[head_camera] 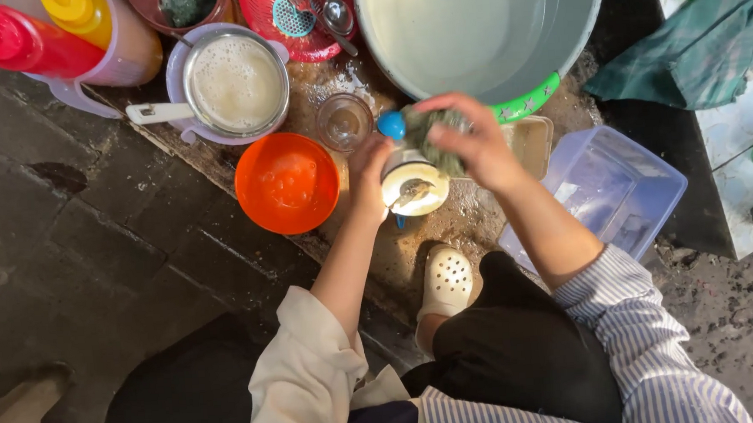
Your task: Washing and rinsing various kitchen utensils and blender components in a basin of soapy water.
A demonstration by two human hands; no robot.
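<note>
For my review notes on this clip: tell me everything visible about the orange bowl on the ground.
The orange bowl is round, glossy and looks like plastic. It sits upright on the wet stone ground, open side up, with drops or a little water inside; no contents can be made out beyond that. It lies just left of the left hand, below the foam-filled strainer and beside the clear glass. Neither hand touches it; whether its rim touches its neighbours is unclear.

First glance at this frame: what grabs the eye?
At centre, the left hand steadies a small white container while the right hand presses a green scrubbing pad onto it. Just left of the hands sits a bright orange bowl, with a foamy pot above it. A big grey basin of cloudy water fills the top, and red and yellow squeeze bottles lie top left.
</note>
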